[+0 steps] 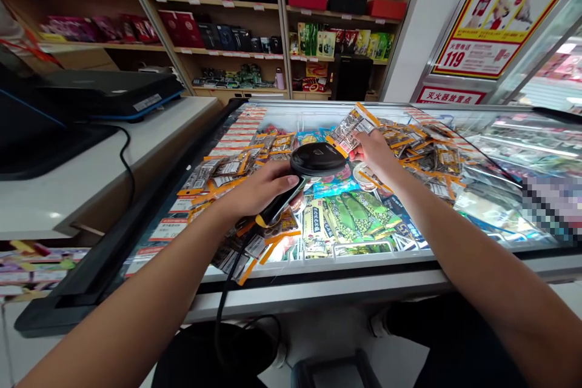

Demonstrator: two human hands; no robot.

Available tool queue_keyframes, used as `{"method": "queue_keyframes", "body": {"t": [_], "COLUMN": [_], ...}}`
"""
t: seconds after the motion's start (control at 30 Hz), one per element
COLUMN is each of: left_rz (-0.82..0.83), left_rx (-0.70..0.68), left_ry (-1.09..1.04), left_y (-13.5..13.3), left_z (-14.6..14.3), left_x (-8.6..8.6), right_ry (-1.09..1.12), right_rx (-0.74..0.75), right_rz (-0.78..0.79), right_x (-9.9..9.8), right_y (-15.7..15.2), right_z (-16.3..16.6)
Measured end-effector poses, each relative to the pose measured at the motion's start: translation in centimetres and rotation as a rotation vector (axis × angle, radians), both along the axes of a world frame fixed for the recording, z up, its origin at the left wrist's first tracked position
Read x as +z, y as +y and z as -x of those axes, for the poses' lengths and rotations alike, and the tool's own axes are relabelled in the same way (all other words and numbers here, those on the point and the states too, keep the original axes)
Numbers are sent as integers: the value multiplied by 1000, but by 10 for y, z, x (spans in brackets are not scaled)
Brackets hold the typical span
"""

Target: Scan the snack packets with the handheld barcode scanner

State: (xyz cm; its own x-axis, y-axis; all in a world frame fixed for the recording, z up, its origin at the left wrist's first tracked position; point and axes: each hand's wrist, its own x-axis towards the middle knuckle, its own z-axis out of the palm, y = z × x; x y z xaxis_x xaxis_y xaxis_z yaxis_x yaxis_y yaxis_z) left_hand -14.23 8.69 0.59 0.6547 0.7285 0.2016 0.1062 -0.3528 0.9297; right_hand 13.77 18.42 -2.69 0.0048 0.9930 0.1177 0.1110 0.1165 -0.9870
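- The left hand [268, 191] is clenched around the handle of a black barcode scanner [317, 159], and its round head is raised over the glass-topped freezer [318, 264].
- The scanner's black cable [222, 309] drops past the freezer's front edge.
- The right hand [375, 154] pinches one orange-edged snack packet [352, 127], lifted and tilted just beyond the scanner head, very close to it.
- More orange-edged packets [227, 170] lie heaped across the freezer top on both sides of the hands.
- Green packs [359, 215] sit just nearer than the scanner head.
- On the left, a white counter [91, 176] carries a black device [109, 94].
- Shelves of boxes [218, 42] stand behind.
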Motion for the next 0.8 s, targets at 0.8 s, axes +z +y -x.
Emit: {"method": "queue_keyframes", "body": {"t": [0.8], "left_rz": [8], "left_rx": [106], "left_ry": [-360], "left_y": [16], "left_z": [7], "left_x": [1], "right_ry": [-1004], "right_rx": [-936], "right_rz": [-242], "right_x": [28], "right_y": [21], "right_z": [-170]}}
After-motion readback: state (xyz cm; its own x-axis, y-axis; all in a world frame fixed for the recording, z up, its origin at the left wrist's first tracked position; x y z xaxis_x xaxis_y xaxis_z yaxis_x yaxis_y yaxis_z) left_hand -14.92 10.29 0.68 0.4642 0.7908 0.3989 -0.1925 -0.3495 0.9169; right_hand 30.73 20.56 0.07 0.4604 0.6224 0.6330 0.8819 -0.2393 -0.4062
